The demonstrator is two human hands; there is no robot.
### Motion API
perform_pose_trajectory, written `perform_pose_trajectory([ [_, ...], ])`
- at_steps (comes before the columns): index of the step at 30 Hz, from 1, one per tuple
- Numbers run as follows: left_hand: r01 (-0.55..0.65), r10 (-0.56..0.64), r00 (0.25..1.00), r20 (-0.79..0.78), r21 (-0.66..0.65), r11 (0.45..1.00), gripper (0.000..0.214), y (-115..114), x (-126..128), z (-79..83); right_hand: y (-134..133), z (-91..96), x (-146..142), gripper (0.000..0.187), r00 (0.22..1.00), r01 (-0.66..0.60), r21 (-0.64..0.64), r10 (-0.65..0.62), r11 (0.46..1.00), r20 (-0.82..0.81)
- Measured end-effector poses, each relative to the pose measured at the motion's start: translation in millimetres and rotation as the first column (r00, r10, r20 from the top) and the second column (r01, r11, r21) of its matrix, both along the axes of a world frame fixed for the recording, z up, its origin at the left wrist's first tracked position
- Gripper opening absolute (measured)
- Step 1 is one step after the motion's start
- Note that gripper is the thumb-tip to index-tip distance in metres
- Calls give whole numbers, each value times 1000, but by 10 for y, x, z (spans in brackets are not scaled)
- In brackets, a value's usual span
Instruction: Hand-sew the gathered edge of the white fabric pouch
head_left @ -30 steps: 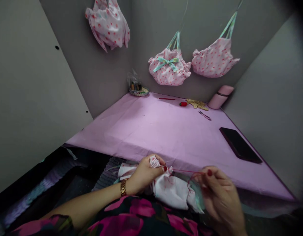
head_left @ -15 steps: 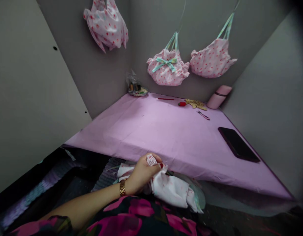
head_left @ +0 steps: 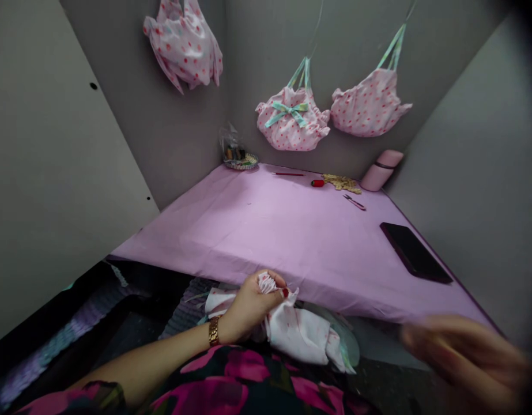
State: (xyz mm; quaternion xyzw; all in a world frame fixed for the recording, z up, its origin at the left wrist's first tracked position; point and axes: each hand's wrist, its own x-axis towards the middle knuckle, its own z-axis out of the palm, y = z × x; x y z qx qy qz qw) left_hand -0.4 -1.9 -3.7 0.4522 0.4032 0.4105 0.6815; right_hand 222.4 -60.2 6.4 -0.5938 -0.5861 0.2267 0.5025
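Note:
My left hand [head_left: 248,302] is closed in a pinch on the gathered top of a white, red-dotted fabric piece [head_left: 300,334] that lies in my lap just below the table's front edge. A gold watch sits on that wrist. My right hand [head_left: 460,357] is at the lower right, smeared by motion, so its fingers and anything in them cannot be made out. No thread shows between the two hands.
A pink-covered table [head_left: 291,236] carries a black phone [head_left: 415,252], small snips [head_left: 355,202], a red spool [head_left: 317,183], a pink bottle [head_left: 380,170] and a small basket [head_left: 240,160]. Three dotted fabric bags [head_left: 291,118] hang on the grey walls.
A second ago my right hand pulled a red thread out from the fabric; it then left the view and has come back blurred at the lower right. My left hand kept its pinch.

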Motion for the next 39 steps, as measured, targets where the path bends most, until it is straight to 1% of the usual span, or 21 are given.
perform_pose_trajectory([
  [1, 22, -22, 1000, -1, -3, 1000, 17, -3, -1, 10, -6, 27, -43, 21, 999, -18, -29, 17, 999, -30],
  [2, 51, -51, 999, 1, -5, 999, 17, -6, -3, 19, 15, 36, -101, 30, 993, -97, -152, 85, 984, -87],
  [3, 82, -82, 997, 6, -7, 997, 18, -8, -8, 26, 56, 28, -169, 37, 976, -200, -218, 174, 955, -133],
  [4, 110, -110, 994, 13, -8, 994, 19, -10, -14, 33, 111, 5, -238, 40, 955, -287, -276, 254, 917, -152],
  [5, 129, -128, 992, 21, -10, 992, 19, -11, -20, 38, 167, -27, -300, 35, 934, -355, -318, 321, 879, -155],
  [6, 128, -128, 991, 28, -13, 992, 20, -12, -25, 42, 216, -61, -347, 28, 918, -397, -340, 370, 853, -143],
  [7, 114, -114, 993, 32, -17, 993, 20, -13, -28, 46, 250, -91, -375, 22, 912, -409, -353, 393, 841, -121],
  [10, 45, -44, 999, 24, -31, 998, 21, -16, -22, 53, 252, -133, -347, 26, 922, -379, -345, 384, 859, -56],
  [12, 22, -21, 1000, 19, -35, 999, 22, -18, -8, 54, 205, -131, -289, 26, 927, -365, -340, 372, 867, -48],
  [17, 63, -63, 998, 3, -25, 998, 22, -14, 3, 35, 148, -180, -242, 29, 937, -345, -371, 342, 862, -75],
  [19, 73, -73, 997, 3, -29, 997, 22, -9, -5, 27, 153, -205, -259, 27, 948, -317, -355, 310, 880, -78],
  [21, 62, -62, 998, -6, -38, 997, 21, -6, -10, 25, 150, -191, -280, 24, 966, -258, -302, 249, 918, -70],
  [22, 54, -55, 998, -15, -41, 998, 21, -5, -10, 27, 144, -166, -291, 23, 975, -221, -271, 217, 937, -45],
  [24, 42, -43, 999, -34, -44, 998, 21, -5, -5, 36, 119, -86, -322, 20, 983, -162, -211, 177, 964, 56],
  [27, 42, -44, 998, -46, -32, 999, 20, -9, 5, 58, 68, 34, -407, 23, 954, -173, -162, 206, 972, 220],
  [29, 44, -45, 998, -49, -10, 999, 20, -10, 5, 71, 42, 65, -487, 23, 940, -197, -139, 227, 971, 254],
  [33, 48, -46, 998, -49, 35, 998, 18, -4, -5, 76, 33, 36, -612, 24, 939, -199, -113, 223, 973, 263],
  [36, 50, -47, 997, -58, 46, 998, 17, 2, -7, 66, 51, 24, -631, 24, 927, -169, -82, 187, 982, 324],
  [39, 43, -41, 998, -49, 46, 998, 17, 1, -3, 63, 60, 31, -616, 24, 914, -171, -58, 180, 984, 364],
])
